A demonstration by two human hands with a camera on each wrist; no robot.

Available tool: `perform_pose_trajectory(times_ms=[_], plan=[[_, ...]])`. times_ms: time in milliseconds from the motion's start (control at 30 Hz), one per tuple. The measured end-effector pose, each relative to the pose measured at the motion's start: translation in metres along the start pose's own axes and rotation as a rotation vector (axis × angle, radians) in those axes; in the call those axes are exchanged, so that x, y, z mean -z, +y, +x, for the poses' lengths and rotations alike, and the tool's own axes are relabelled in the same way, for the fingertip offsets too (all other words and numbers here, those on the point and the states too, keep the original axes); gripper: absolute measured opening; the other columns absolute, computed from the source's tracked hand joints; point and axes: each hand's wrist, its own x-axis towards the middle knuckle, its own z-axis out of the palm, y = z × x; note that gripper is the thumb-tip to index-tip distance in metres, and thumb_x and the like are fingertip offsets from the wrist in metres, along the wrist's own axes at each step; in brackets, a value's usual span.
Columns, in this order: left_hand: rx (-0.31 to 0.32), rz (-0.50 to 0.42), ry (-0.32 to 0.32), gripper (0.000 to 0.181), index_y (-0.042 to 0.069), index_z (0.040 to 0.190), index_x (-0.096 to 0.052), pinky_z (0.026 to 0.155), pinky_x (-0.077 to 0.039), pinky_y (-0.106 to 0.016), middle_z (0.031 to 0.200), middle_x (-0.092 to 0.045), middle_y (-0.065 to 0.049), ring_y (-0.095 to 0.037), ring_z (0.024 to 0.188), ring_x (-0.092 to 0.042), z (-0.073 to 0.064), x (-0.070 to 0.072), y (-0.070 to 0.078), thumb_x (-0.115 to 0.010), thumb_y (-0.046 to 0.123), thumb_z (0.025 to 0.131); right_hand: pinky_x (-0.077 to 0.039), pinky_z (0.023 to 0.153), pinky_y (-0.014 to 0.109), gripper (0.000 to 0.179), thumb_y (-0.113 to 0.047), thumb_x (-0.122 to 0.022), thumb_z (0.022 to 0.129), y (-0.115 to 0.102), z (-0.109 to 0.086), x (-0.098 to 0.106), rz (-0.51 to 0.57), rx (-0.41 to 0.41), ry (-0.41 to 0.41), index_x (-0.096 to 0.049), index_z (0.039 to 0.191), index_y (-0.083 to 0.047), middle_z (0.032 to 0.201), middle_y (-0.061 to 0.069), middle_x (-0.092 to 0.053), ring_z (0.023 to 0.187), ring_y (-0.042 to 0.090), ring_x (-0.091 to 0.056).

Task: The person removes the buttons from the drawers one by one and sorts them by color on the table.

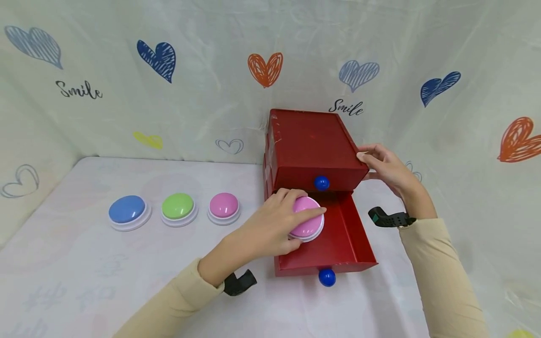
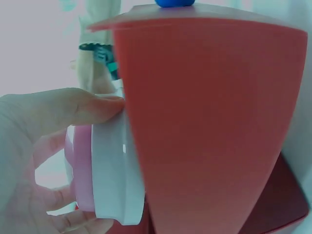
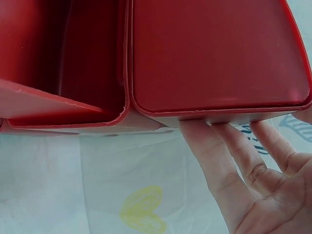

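My left hand grips a pink buzzer button with a white base, tilted over the pulled-out lower drawer of a red cabinet. In the left wrist view, the thumb lies along the white base and the other fingers spread around the pink dome, beside the drawer's front panel. My right hand rests on the cabinet's right upper edge. Straight fingers touch its side in the right wrist view. The upper drawer is closed.
Left of the cabinet, a blue button, a green button and a second pink button stand in a row on the white-covered table. A blue knob sticks out from the lower drawer. A heart-printed curtain hangs behind.
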Motion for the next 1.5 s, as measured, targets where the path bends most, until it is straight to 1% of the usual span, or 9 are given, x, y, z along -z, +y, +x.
perform_pose_trajectory(times_ms=[133, 300, 600, 833, 933, 1067, 1267, 1333, 1500], plan=[[0.003, -0.011, 0.054, 0.071, 0.031, 0.135, -0.047, 0.091, -0.048, -0.036, 0.135, -0.042, -0.007, -0.024, 0.123, -0.038, -0.008, 0.005, -0.001, -0.078, 0.031, 0.071, -0.055, 0.072, 0.024, 0.046, -0.035, -0.05, 0.095, 0.0, 0.0, 0.0, 0.0, 0.001, 0.004, -0.039, 0.129, -0.007, 0.101, -0.011, -0.057, 0.085, 0.006, -0.062], [0.038, -0.044, 0.099, 0.07, 0.032, 0.134, -0.047, 0.087, -0.051, -0.034, 0.135, -0.041, -0.006, -0.023, 0.123, -0.037, -0.016, 0.011, -0.003, -0.078, 0.028, 0.071, -0.055, 0.072, 0.024, 0.047, -0.035, -0.05, 0.095, -0.001, 0.0, -0.001, -0.005, -0.007, 0.015, -0.038, 0.13, -0.006, 0.101, -0.012, -0.057, 0.085, 0.005, -0.062], [0.125, -0.081, 0.112, 0.071, 0.033, 0.135, -0.047, 0.085, -0.052, -0.038, 0.136, -0.041, -0.007, -0.025, 0.122, -0.04, -0.032, 0.014, -0.009, -0.077, 0.025, 0.071, -0.054, 0.073, 0.024, 0.048, -0.036, -0.05, 0.094, 0.0, 0.001, -0.001, -0.006, -0.021, 0.025, -0.038, 0.131, -0.007, 0.1, -0.012, -0.057, 0.085, 0.006, -0.061], [0.17, -0.083, 0.139, 0.068, 0.034, 0.133, -0.049, 0.083, -0.053, -0.04, 0.135, -0.042, -0.008, -0.027, 0.121, -0.04, -0.048, 0.012, -0.019, -0.076, 0.025, 0.072, -0.055, 0.072, 0.023, 0.039, -0.031, -0.048, 0.096, 0.001, 0.001, 0.002, 0.025, 0.013, -0.024, -0.04, 0.128, -0.01, 0.102, -0.011, -0.057, 0.085, 0.005, -0.062], [0.195, -0.102, 0.148, 0.068, 0.033, 0.133, -0.05, 0.083, -0.053, -0.039, 0.135, -0.042, -0.008, -0.027, 0.122, -0.039, -0.057, 0.011, -0.024, -0.076, 0.023, 0.071, -0.055, 0.071, 0.023, 0.039, -0.031, -0.048, 0.096, 0.001, 0.001, 0.002, 0.026, 0.018, -0.026, -0.04, 0.128, -0.01, 0.101, -0.012, -0.057, 0.085, 0.005, -0.062], [0.24, -0.121, 0.141, 0.068, 0.033, 0.132, -0.05, 0.083, -0.053, -0.041, 0.134, -0.042, -0.008, -0.028, 0.124, -0.036, -0.07, 0.009, -0.031, -0.076, 0.021, 0.071, -0.055, 0.071, 0.024, 0.04, -0.031, -0.048, 0.096, 0.001, 0.001, 0.002, 0.025, 0.015, -0.021, -0.039, 0.129, -0.009, 0.102, -0.011, -0.057, 0.085, 0.005, -0.062], [0.303, -0.126, 0.12, 0.07, 0.033, 0.133, -0.05, 0.083, -0.053, -0.044, 0.133, -0.042, -0.009, -0.03, 0.126, -0.033, -0.088, 0.004, -0.04, -0.079, 0.023, 0.07, -0.054, 0.073, 0.024, 0.041, -0.033, -0.049, 0.095, 0.001, 0.001, 0.001, 0.025, 0.001, -0.011, -0.04, 0.128, -0.01, 0.103, -0.01, -0.056, 0.086, 0.006, -0.062], [0.314, -0.126, 0.118, 0.07, 0.032, 0.132, -0.051, 0.084, -0.053, -0.045, 0.133, -0.042, -0.01, -0.03, 0.126, -0.033, -0.092, 0.002, -0.043, -0.08, 0.022, 0.069, -0.054, 0.073, 0.024, 0.041, -0.033, -0.049, 0.096, 0.001, 0.002, 0.001, 0.022, 0.003, -0.015, -0.04, 0.128, -0.01, 0.103, -0.009, -0.055, 0.086, 0.006, -0.061], [0.36, -0.134, 0.097, 0.071, 0.031, 0.132, -0.051, 0.082, -0.053, -0.045, 0.133, -0.042, -0.011, -0.031, 0.121, -0.037, -0.102, -0.005, -0.048, -0.081, 0.021, 0.068, -0.054, 0.073, 0.023, 0.041, -0.033, -0.049, 0.096, 0.001, 0.001, 0.001, 0.019, 0.004, -0.014, -0.039, 0.129, -0.009, 0.103, -0.01, -0.055, 0.086, 0.006, -0.062]])
